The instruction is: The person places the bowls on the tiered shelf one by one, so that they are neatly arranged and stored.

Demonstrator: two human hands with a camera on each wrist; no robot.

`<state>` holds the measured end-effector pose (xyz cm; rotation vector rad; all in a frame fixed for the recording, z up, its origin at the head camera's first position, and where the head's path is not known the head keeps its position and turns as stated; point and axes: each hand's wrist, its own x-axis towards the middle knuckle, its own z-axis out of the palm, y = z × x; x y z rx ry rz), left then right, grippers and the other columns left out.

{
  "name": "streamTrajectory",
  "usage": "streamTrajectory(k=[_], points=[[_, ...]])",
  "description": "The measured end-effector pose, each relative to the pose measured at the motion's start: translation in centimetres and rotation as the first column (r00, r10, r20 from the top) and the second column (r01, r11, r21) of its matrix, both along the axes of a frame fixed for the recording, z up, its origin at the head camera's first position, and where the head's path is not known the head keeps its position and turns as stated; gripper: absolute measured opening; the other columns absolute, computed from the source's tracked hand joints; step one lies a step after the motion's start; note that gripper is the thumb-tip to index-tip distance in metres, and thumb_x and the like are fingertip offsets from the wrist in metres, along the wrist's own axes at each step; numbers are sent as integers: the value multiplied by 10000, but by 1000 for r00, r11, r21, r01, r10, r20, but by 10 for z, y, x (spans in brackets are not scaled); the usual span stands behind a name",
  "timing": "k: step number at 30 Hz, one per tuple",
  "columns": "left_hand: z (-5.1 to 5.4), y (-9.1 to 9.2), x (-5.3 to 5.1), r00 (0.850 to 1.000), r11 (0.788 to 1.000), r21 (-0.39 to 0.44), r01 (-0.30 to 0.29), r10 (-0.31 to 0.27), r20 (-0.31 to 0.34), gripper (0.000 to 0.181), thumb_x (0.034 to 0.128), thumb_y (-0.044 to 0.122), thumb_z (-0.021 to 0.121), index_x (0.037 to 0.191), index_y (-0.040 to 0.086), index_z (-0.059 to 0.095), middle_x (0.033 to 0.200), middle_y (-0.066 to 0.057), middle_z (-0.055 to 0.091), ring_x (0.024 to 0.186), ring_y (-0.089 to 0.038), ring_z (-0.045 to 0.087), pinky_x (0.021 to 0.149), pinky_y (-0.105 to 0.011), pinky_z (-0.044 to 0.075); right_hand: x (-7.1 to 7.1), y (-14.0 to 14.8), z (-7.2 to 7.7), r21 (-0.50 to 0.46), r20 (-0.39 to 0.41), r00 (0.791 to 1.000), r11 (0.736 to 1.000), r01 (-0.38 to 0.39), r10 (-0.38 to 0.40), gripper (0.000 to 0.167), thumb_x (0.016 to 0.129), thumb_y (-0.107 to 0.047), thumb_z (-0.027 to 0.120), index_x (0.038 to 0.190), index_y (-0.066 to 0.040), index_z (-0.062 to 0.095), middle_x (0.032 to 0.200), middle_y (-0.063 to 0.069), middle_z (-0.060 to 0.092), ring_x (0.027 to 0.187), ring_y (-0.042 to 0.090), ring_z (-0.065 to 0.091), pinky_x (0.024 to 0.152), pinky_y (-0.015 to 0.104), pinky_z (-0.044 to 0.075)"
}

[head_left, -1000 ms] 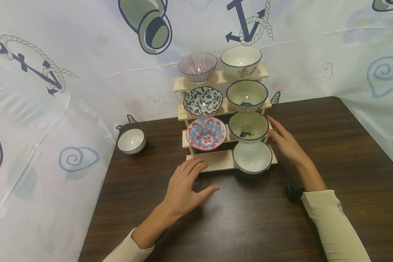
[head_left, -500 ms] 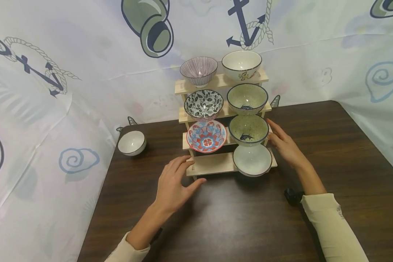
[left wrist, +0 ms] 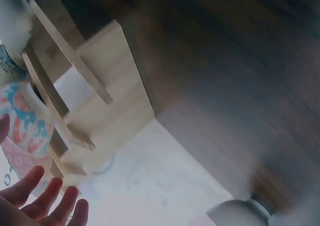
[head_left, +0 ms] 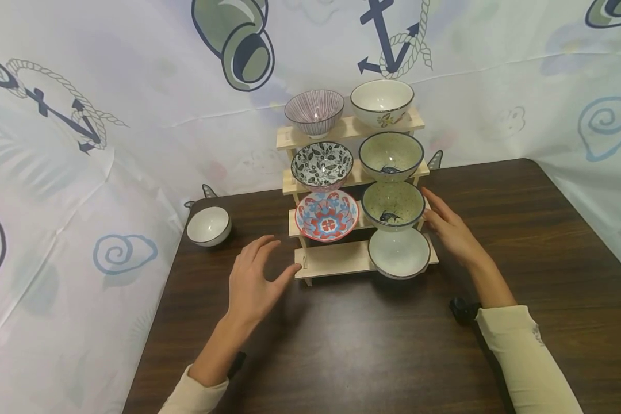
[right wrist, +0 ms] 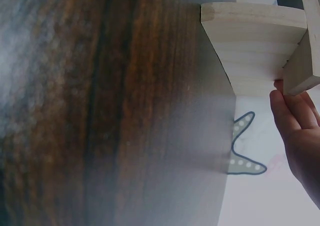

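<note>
My left hand [head_left: 250, 286] hovers over the table to the left of the wooden tiered stand [head_left: 336, 259], fingers spread, holding nothing. In the left wrist view its fingers [left wrist: 57, 201] are apart from the stand. Beyond it, by the table's left edge, sits a small white bowl [head_left: 209, 226] with a dark rim. My right hand [head_left: 452, 233] rests against the stand's right side, fingers fairly straight; the right wrist view has its fingertips touching the wood [right wrist: 300, 68]. Beside that hand are a green speckled bowl [head_left: 393, 205] and a white bowl [head_left: 399, 253] on the lowest shelf.
Left on the stand are a red-and-blue patterned bowl [head_left: 327, 215], a black leaf-patterned bowl [head_left: 322, 165] and a striped bowl [head_left: 314, 112]. Another green bowl [head_left: 391, 155] and a floral white bowl [head_left: 382, 102] stand on the right. A printed cloth [head_left: 160, 115] hangs behind the table.
My left hand has moved left, away from the front of the lowest shelf towards the small white bowl. My right hand has stayed at the stand's side. The view shifted slightly at first.
</note>
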<state>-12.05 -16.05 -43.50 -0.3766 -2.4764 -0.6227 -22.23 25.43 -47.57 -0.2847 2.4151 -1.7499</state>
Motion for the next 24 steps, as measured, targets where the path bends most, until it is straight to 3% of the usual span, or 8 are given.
streamTrajectory(k=[11,24], points=[[5,-22,-13,981,993,17,-116,112,157,715,828,475,847,1363,53,630,1451,-157,574,1355,-382,518,1091,-615,429,0,0,-1,-14,12,1000,1000,2,-2,628,1113,-472,372,1667,-373,94,1549,213,453,1463,422,412,1201,677,286],[5,-50,-37,955,981,18,-194,185,233,818,834,510,827,1444,37,554,1532,-188,486,1430,-415,429,1133,-631,375,0,1,-1,-23,7,1000,1000,-4,5,637,1116,-459,371,1674,-336,92,1610,206,392,1471,422,396,1201,679,281]])
